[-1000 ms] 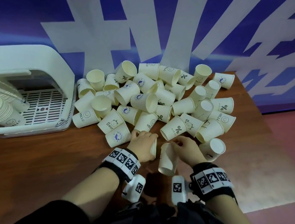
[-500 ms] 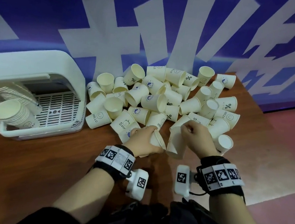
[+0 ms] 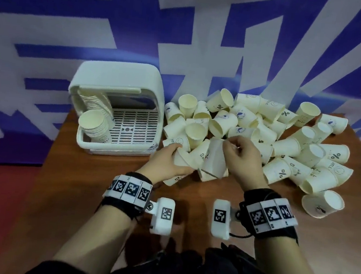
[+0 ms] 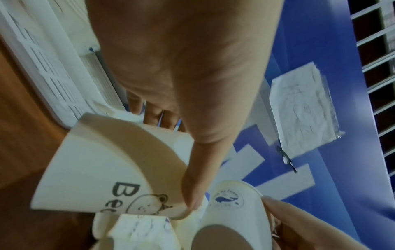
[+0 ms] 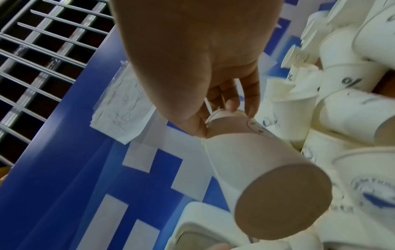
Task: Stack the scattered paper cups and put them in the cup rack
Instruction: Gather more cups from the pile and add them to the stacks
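Note:
Many cream paper cups lie scattered in a heap on the brown table. At its near edge my left hand grips a cup with a bear print, thumb on its rim. My right hand pinches the upper end of a second cup held just right of the first, tilted, its other end down. In the right wrist view, thumb and fingers hold that cup. The white cup rack stands at the left with a nested stack lying in it.
A blue and white patterned wall stands right behind the rack and the heap. One cup lies apart at the right, near the table's edge. Bare tabletop lies between me and the heap. Red floor shows at the left.
My right hand has lifted its cup off the table and carried it up beside the left hand's cup. The left hand has also risen with its cup. The head view has shifted right.

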{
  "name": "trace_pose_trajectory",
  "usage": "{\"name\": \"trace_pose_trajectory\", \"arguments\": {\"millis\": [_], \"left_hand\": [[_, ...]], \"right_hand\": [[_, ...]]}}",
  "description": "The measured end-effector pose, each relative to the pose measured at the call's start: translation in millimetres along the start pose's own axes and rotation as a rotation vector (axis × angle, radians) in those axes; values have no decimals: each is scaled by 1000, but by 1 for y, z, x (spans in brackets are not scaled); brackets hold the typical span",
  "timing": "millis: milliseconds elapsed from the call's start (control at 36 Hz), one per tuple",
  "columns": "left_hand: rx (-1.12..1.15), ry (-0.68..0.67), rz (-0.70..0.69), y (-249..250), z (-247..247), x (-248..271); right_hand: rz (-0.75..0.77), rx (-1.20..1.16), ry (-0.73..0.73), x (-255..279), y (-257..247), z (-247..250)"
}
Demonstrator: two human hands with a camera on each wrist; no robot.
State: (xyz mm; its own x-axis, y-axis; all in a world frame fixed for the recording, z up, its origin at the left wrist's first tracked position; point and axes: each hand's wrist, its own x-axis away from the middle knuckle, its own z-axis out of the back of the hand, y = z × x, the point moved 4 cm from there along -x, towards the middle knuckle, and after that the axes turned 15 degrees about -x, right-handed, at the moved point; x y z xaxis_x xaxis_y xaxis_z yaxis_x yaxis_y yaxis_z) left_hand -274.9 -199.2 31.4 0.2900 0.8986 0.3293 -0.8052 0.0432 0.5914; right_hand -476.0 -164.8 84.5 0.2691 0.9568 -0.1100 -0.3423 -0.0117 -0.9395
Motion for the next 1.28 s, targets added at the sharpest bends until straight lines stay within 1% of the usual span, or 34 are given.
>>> {"name": "trace_pose_trajectory", "arguments": {"millis": [111, 194, 306, 389, 556, 778, 972, 1139, 1278], "left_hand": [[74, 49, 67, -35, 24, 9], [123, 103, 87, -56, 43, 19], [185, 162, 91, -83, 67, 30], [196, 199, 93, -102, 83, 37], [247, 276, 99, -131, 112, 43], [317, 419, 79, -156, 152, 47], [373, 544, 20, -172, 180, 43], [417, 606, 10, -182, 194, 34], [466, 613, -7, -189, 200, 18]], "right_hand": [[19, -38, -59, -1, -14, -36], [41, -62, -76, -2, -25, -63], [72, -107, -81, -3, -39, -98], [65, -161, -87, -3, -49, -124], [133, -153, -124, -6, -71, -165], [247, -192, -123, -6, -105, -199], [288, -220, -87, -12, -122, -218], [336, -226, -84, -22, -131, -233], [380, -236, -88, -27, -137, -247]]}}
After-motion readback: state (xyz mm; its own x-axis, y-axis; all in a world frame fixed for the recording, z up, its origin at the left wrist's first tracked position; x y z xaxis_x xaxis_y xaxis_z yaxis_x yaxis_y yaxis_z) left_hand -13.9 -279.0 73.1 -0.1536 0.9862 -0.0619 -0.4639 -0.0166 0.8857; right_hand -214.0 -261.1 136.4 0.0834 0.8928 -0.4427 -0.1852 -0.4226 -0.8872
